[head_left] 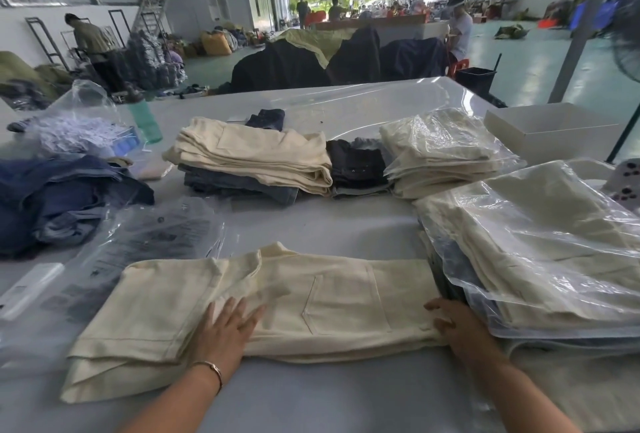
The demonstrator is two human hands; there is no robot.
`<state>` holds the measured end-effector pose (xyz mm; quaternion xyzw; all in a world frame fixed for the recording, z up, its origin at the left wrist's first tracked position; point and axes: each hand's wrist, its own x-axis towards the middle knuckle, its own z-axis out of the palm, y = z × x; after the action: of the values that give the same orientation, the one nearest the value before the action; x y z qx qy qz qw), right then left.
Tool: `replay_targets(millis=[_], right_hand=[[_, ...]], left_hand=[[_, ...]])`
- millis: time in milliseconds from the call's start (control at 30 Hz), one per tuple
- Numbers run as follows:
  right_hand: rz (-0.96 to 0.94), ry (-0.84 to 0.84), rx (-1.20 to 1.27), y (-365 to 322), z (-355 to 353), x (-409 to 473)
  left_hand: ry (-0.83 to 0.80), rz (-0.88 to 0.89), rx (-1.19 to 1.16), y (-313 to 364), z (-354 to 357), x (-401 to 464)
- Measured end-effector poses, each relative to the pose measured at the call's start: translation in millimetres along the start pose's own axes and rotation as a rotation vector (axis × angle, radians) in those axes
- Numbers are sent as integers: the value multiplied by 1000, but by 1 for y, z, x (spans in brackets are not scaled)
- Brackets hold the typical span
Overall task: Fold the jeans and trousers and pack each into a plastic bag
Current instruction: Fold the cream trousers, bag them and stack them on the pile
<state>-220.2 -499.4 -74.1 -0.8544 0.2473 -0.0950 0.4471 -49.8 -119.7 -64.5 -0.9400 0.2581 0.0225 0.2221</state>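
Cream trousers (pixel 332 301) lie lengthwise across the near side of the grey table (pixel 311 224), back pocket up, legs doubled toward the left. My left hand (pixel 225 328) presses flat on their middle with straight, spread fingers. My right hand (pixel 453 325) rests on the waistband end at the right, its fingers curled over the edge against a stack of bagged trousers (pixel 540 259). Empty printed plastic bags (pixel 152 242) lie at the left, partly under the trousers.
Folded cream and denim trousers (pixel 256 159) are stacked mid-table beside dark jeans (pixel 356 162) and a bagged cream pile (pixel 446 152). Loose blue jeans (pixel 59 200) heap at the left. A white box (pixel 554 131) sits far right, a green bottle (pixel 145 121) at the back left.
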Motion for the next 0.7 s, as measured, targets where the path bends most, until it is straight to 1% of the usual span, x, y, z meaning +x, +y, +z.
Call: replay_targets(millis=[100, 167, 267, 300, 333, 367, 400, 467, 533, 567, 633, 700], right_hand=[[17, -10, -34, -1, -1, -1], [16, -9, -80, -5, -1, -1], [-19, -37, -159, -15, -4, -4], [-24, -66, -198, -19, -7, -3], [-21, -93, -238, -24, -10, -2], [-8, -120, -285, -28, -12, 0], [7, -155, -321, -34, -14, 1], [67, -205, -396, -42, -12, 4], [104, -157, -411, -46, -6, 4], [91, -121, -469, -49, -3, 0], [29, -100, -600, -57, 7, -12], [146, -75, -572, -65, 24, -23]], left_hand=[[-12, -80, 1, -15, 1, 2], [-35, -102, -11, -21, 2, 0], [-95, -215, -74, -28, 1, -2], [-86, -241, -107, -31, -2, -3], [-44, -271, -136, -35, -6, -3], [38, -296, -170, -38, -11, -3], [126, -300, -215, -40, -16, -3], [229, -269, -289, -44, -17, -8], [137, -238, -309, -47, -8, -13], [113, -233, -297, -49, -2, -16], [64, -160, -321, -55, 2, -17], [79, -103, -353, -65, 6, -15]])
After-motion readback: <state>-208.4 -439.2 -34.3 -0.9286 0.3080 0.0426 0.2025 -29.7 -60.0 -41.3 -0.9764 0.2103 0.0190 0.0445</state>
